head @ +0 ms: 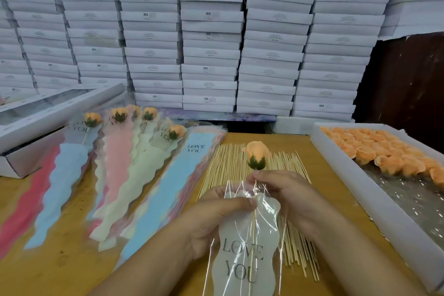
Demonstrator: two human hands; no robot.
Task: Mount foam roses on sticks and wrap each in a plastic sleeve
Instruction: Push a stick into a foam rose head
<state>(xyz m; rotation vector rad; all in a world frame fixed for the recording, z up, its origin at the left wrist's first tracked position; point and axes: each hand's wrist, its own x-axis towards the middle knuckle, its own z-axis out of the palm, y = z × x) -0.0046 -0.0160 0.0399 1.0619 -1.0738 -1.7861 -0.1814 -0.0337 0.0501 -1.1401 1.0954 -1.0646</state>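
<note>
The sleeve (242, 257) in your hands reads "LOVE YOU"; so does the blue one (195, 149) on the pile to your left, and several stacked boxes (209, 31) behind are marked "SGS". Your left hand (211, 221) pinches the sleeve's mouth shut in its grip; your right hand (286, 190) grips the stick (252, 230) just under the rose (256, 152), which stands above the opening; loose sticks (230, 163) lie on the worktop (72, 269) beneath, a tray (348, 175) of roses at right.
</note>
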